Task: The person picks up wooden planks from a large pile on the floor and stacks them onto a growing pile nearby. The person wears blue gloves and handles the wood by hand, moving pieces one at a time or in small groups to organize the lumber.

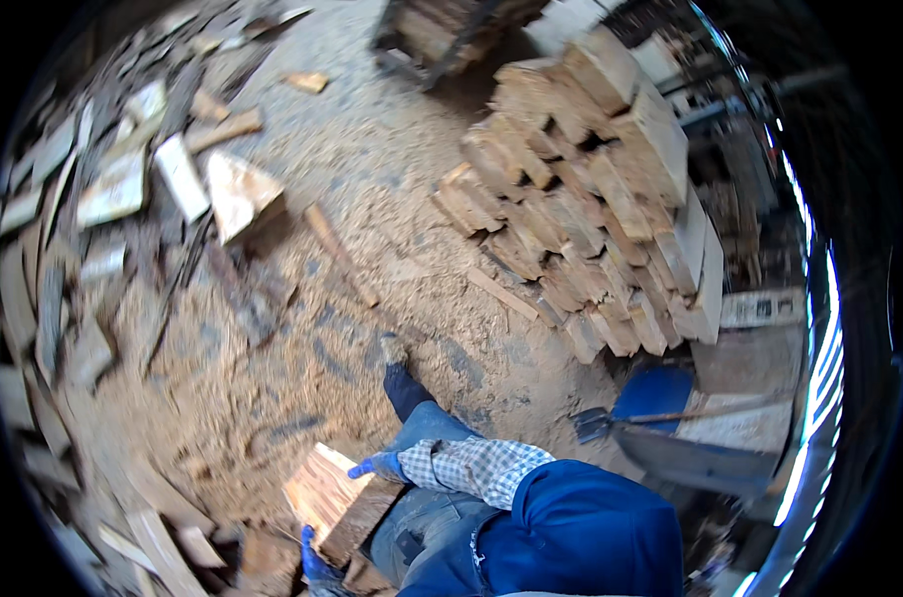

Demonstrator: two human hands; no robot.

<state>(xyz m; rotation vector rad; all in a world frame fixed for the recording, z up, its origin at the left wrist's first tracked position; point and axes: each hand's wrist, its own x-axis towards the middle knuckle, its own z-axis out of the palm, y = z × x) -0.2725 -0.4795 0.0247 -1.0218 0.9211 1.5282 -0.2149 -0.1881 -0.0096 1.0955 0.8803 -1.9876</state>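
A squared block of wood [322,488] with a pale sawn face and a darker side is held between my two blue-gloved hands, close to my legs. My right hand [377,465], below a checked sleeve, grips its upper right edge. On the block's lower left side is my left hand [317,560], its thumb or finger pointing up along the edge; part of that hand is dark and blurred. My jeans-clad leg and shoe [394,348] stretch forward over the sawdust.
A stack of cut wood blocks [581,209] rises at the right. Offcuts and slabs [113,189] litter the left, with a larger chunk [241,194] among them. A thin strip [340,254] lies on the sawdust floor. Near my right side stand a blue-and-grey container [655,393] and a long-handled tool [593,425].
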